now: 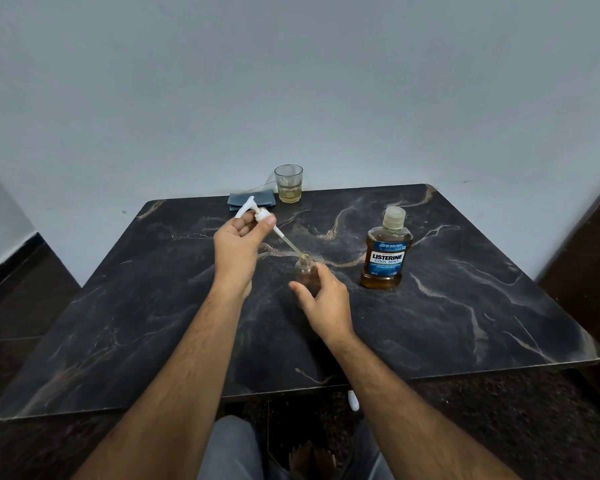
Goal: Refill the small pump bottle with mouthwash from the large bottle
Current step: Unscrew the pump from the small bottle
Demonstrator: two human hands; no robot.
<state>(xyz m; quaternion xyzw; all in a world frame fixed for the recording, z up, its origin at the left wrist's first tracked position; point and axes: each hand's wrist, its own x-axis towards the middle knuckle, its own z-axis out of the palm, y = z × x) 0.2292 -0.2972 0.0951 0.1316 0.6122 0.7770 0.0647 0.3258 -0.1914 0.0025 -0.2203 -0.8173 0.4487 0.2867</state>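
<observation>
A small clear pump bottle [305, 271] stands upright on the dark marble table [465, 306], its neck uncovered. My right hand [321, 297] grips its body from the near side. My left hand [238, 244] pinches the white pump head [253, 211], lifted and tilted to the left, with its dip tube [290, 245] slanting down so the tip is at the bottle's mouth. The large Listerine mouthwash bottle [387, 252], amber liquid with a blue label and its cap on, stands upright to the right of the small bottle, apart from both hands.
A drinking glass [289, 183] with a little yellowish liquid stands at the table's far edge, next to a folded grey-blue cloth [252, 199]. A wall rises right behind the table. My legs show under the near edge.
</observation>
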